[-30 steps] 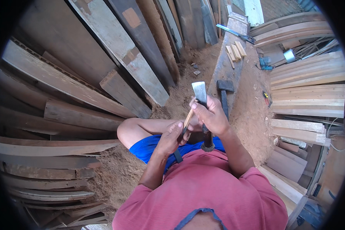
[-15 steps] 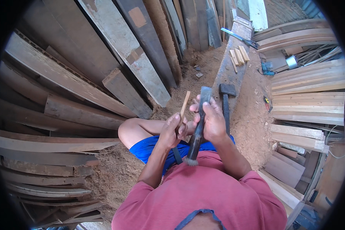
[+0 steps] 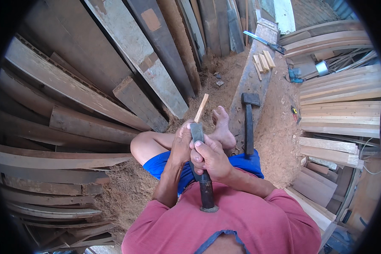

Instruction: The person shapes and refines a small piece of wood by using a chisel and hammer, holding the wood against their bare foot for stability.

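Observation:
A wide chisel (image 3: 197, 132) with a dark handle is gripped in my right hand (image 3: 211, 157), its blade pointing away from me and its handle end against my shirt. My left hand (image 3: 181, 142) is closed round the lower part of a thin wooden stick (image 3: 201, 108), whose pale top end sticks out beyond the fingers. The two hands are close together, with the chisel blade across the left fingers and the stick's lower part. Where blade and stick meet is hidden. To the right of my foot, a mallet (image 3: 249, 122) with a dark head lies on the plank.
Several small wood blocks (image 3: 264, 61) and a handsaw (image 3: 263, 41) rest farther up the long plank (image 3: 241, 84). Old boards (image 3: 135, 55) lean at the left, stacked lumber (image 3: 340, 114) lies at the right. Sawdust (image 3: 127, 190) covers the ground. A blue power tool (image 3: 295, 75) sits beyond.
My right hand and the chisel have moved left and nearer to me, in against my left hand. The stick's end has shifted slightly left and up. The foot and the mallet handle now show.

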The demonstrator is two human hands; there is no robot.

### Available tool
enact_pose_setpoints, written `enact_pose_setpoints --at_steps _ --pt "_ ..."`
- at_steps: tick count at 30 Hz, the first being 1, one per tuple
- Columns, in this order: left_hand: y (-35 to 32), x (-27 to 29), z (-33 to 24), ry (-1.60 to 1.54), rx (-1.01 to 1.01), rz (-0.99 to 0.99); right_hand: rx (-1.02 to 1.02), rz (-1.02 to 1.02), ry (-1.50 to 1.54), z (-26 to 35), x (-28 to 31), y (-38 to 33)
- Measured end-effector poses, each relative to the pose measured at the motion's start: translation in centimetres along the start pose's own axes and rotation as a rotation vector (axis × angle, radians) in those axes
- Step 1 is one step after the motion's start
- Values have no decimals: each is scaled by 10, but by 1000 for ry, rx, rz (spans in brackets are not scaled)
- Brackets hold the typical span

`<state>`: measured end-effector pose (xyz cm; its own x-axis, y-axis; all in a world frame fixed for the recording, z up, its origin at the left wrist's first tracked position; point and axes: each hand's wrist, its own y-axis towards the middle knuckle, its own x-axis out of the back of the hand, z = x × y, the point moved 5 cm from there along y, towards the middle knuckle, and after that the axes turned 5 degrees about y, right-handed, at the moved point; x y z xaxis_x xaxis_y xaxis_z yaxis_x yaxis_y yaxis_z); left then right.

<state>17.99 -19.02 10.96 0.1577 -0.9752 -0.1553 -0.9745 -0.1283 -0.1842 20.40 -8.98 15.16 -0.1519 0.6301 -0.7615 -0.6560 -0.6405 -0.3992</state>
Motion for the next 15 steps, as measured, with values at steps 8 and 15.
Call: enact_pose_setpoints --at_steps 8,15 --pt "-83 13 78 -120 490 -25 345 -138 -146 55 29 -39" --pt "6 4 42 -596 252 133 77 42 186 26 22 16"
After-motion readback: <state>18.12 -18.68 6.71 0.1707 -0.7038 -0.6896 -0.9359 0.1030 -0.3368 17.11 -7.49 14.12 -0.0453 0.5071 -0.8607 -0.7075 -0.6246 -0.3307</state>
